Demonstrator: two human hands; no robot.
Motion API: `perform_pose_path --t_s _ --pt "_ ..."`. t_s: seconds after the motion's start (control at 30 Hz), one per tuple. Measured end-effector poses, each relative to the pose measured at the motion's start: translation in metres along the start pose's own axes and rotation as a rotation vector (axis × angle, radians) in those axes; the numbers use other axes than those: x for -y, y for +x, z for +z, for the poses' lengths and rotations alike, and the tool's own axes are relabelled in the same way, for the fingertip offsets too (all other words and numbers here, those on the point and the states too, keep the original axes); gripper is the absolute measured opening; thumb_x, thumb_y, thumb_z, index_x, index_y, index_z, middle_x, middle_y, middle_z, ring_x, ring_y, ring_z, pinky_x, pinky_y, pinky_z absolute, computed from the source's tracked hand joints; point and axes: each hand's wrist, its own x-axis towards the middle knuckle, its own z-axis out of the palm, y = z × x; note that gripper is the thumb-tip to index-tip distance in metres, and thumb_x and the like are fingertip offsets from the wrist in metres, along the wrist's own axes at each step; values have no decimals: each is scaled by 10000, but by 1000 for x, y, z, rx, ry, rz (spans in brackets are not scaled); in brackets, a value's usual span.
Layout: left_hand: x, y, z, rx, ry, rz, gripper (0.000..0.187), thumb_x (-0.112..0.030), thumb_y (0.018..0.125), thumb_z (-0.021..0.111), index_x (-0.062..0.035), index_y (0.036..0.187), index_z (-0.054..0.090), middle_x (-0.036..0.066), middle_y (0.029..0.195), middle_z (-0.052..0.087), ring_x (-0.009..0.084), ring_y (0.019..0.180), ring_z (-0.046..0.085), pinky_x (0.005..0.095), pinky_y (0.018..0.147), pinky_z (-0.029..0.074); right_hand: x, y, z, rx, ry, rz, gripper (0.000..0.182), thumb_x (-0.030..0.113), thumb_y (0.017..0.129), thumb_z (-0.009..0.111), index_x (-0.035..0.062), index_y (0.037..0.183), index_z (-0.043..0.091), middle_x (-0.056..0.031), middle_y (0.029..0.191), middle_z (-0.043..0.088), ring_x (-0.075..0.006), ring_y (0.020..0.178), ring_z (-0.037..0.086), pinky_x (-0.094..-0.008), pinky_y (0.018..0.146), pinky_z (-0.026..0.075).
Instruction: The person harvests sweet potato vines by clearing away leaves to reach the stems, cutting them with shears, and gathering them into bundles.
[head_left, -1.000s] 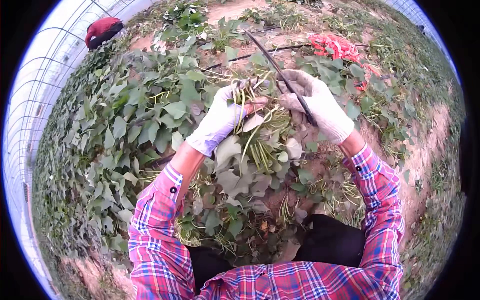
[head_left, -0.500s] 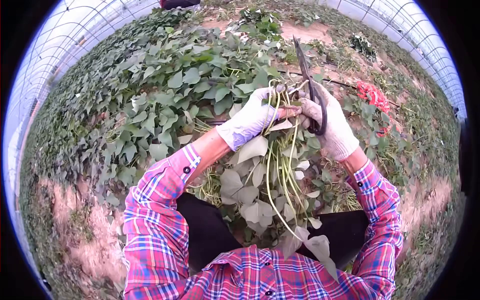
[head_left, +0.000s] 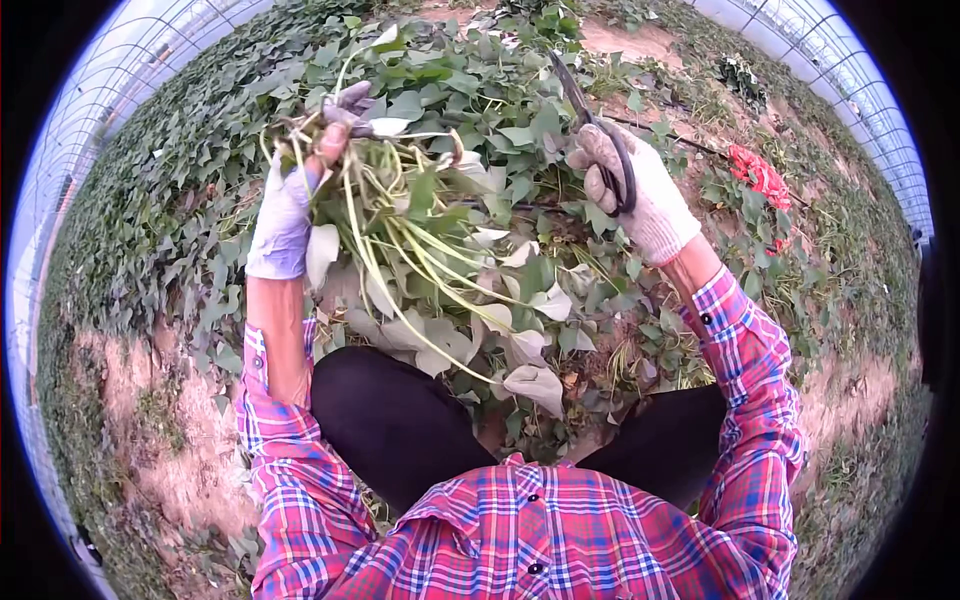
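My left hand (head_left: 290, 205), in a pale glove with a bare thumb showing, is closed round the stem ends of a bunch of leafy vine cuttings (head_left: 425, 245). The long green stems and pale-backed leaves trail to the right, above my left knee. My right hand (head_left: 645, 190), in a white knit glove with dirty fingertips, grips a pair of dark scissors (head_left: 622, 165). Their blades point up and away to the left and look closed. The two hands are well apart, with the scissors not touching the bunch.
Low leafy vines (head_left: 190, 190) cover the ground ahead and to both sides. Bare soil (head_left: 200, 440) shows at the left. A dark hose (head_left: 690, 143) and red netting-like material (head_left: 760, 178) lie to the right. Curved greenhouse frames (head_left: 130, 75) rise at the edges.
My left hand has moved left with the bunch, away from my right hand. The right hand, still holding the scissors, has shifted slightly to the left and up.
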Motion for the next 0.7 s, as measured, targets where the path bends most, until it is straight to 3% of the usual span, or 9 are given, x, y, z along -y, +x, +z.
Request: perform_pose_path --t_s 0.03,0.07,0.23,0.3,0.47,0.5,0.53,0.6,0.7 --pt "28 16 -48 183 -118 196 289 -339 917 606 -112 1094 630 199 1211 601 278 1109 595 417 979 464 -8 7 -11 6 -21 13 390 290 905 646 31 1175 533 -36 830 600 -27 536 506 -143 409 364" --pt "29 16 -47 181 -122 196 289 -339 917 606 -112 1094 630 199 1211 601 278 1109 595 417 979 464 -14 12 -19 13 -45 28 366 294 903 649 38 1146 548 -32 814 594 -29 534 509 -143 408 364" --pt "4 -121 -106 -124 87 -78 307 -301 893 644 -66 1089 614 180 1101 636 246 946 632 377 852 511 -68 15 -31 51 -158 343 332 328 919 619 71 1124 570 -3 723 592 -43 480 522 -174 388 393" --pt "0 -127 -117 -252 181 -186 317 -286 884 659 -47 1086 608 173 1057 650 234 881 648 362 801 530 -92 11 -30 107 -108 478 350 331 920 617 46 1117 568 -13 738 596 -45 468 532 -179 388 379" --pt "-3 -148 -140 -590 398 -468 347 -248 860 696 -1 1081 592 154 947 685 202 718 686 322 674 578 -125 7 -17 226 -251 551 340 340 915 612 48 1085 579 -12 745 589 -52 447 537 -181 378 347" --pt "26 -162 -161 -590 298 -481 277 -129 836 716 -9 1057 601 106 926 683 160 767 674 300 703 561 -133 13 -16 228 -229 565 324 332 909 619 54 1074 584 -8 745 584 -51 443 530 -182 379 339" --pt "28 -163 -152 -470 487 -401 217 -80 838 705 -12 1023 615 50 909 678 107 793 644 260 728 526 -140 18 -14 209 -249 545 313 330 907 622 60 1063 585 -2 734 579 -50 443 523 -183 379 337" --pt "47 -169 -146 -273 521 -468 161 -62 827 708 -19 967 641 4 875 675 55 796 583 217 726 462 -160 32 -10 167 -141 510 303 337 904 625 68 1037 589 12 704 568 -45 452 497 -186 389 341" --pt "77 -188 -133 -173 457 -665 192 -98 811 727 -24 975 662 -4 857 682 52 788 574 227 735 460 -198 49 7 53 -178 481 321 347 899 631 69 1056 599 5 693 563 -50 470 480 -189 411 353"
